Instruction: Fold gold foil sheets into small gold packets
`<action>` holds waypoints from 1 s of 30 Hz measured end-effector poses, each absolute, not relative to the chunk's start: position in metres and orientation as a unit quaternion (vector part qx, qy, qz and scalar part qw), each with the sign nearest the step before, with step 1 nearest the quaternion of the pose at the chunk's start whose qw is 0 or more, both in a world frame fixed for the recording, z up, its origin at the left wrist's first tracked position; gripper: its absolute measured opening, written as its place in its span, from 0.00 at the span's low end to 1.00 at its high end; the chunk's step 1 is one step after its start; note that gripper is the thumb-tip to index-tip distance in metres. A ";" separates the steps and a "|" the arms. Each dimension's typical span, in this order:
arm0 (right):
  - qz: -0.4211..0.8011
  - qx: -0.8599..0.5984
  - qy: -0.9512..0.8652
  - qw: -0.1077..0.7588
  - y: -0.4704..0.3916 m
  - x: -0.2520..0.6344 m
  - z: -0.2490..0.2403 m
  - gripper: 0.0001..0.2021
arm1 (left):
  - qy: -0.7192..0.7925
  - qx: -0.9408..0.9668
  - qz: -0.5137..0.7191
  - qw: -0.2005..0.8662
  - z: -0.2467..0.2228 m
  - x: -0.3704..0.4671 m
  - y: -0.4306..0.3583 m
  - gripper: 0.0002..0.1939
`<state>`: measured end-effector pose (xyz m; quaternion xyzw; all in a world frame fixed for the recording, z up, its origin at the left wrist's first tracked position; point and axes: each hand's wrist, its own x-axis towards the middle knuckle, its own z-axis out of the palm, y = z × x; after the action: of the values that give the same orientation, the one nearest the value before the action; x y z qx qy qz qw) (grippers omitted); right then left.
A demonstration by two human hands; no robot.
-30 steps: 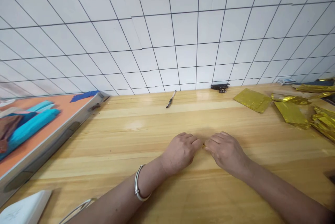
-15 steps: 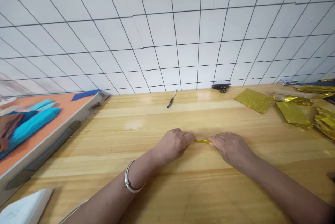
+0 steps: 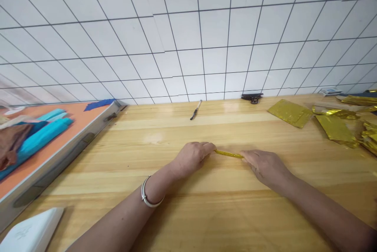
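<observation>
A thin, narrow strip of gold foil paper stretches between my two hands, just over the wooden table. My left hand, with a silver bangle on its wrist, is closed on the strip's left end. On the right end, the fingers of my right hand are pinched together. The strip slopes slightly down toward the right. Both its ends are hidden under my fingers, and whether it is rolled or folded I cannot tell.
Flat gold sheets and crumpled gold foil lie at right. A pen and black clip are by the tiled wall. Left are a raised orange surface with blue rolls and a white box.
My hands have moved slightly apart, so more of the gold strip shows between them. The strip now tilts, its left end higher. The view has shifted slightly.
</observation>
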<state>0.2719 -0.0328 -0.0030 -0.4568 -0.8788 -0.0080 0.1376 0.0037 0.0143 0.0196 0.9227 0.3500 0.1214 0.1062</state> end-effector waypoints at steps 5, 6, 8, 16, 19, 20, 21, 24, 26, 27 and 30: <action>-0.037 -0.441 -0.881 0.171 -0.034 0.271 -0.005 0.13 | 0.354 0.927 0.116 0.042 0.017 0.004 0.017 0.11; -0.040 -0.437 -0.882 0.171 -0.034 0.271 -0.006 0.13 | 0.352 0.929 0.111 0.040 0.017 0.003 0.017 0.10; -0.044 -0.433 -0.885 0.169 -0.033 0.271 -0.008 0.13 | 0.348 0.931 0.102 0.036 0.014 0.003 0.019 0.09; -0.086 -0.442 -0.881 0.142 -0.031 0.274 -0.015 0.11 | 0.315 0.944 0.094 0.006 0.013 0.006 0.020 0.08; -0.098 -0.433 -0.887 0.132 -0.034 0.269 -0.017 0.11 | 0.299 0.950 0.092 -0.006 0.019 0.017 0.007 0.08; -0.097 -0.425 -0.890 0.131 -0.036 0.267 -0.017 0.11 | 0.290 0.953 0.089 0.001 0.020 0.021 0.002 0.08; -0.094 -0.417 -0.894 0.133 -0.037 0.264 -0.017 0.11 | 0.284 0.955 0.086 0.006 0.021 0.026 -0.002 0.07; -0.087 -0.409 -0.896 0.152 -0.041 0.258 -0.013 0.10 | 0.279 0.957 0.075 0.003 0.021 0.035 -0.012 0.05; -0.095 -0.413 -0.890 0.165 -0.042 0.256 -0.010 0.09 | 0.278 0.958 0.068 -0.001 0.021 0.038 -0.013 0.05; -0.101 -0.412 -0.890 0.169 -0.042 0.256 -0.008 0.08 | 0.276 0.959 0.066 -0.003 0.020 0.039 -0.013 0.05; -0.104 -0.387 -0.900 0.173 -0.041 0.256 -0.008 0.09 | 0.258 0.964 0.070 -0.005 0.019 0.040 -0.011 0.04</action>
<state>0.2558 -0.0412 -0.0077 -0.3869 -0.8997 -0.1042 0.1733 0.0397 -0.0108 0.0190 0.9635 0.2583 0.0698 -0.0045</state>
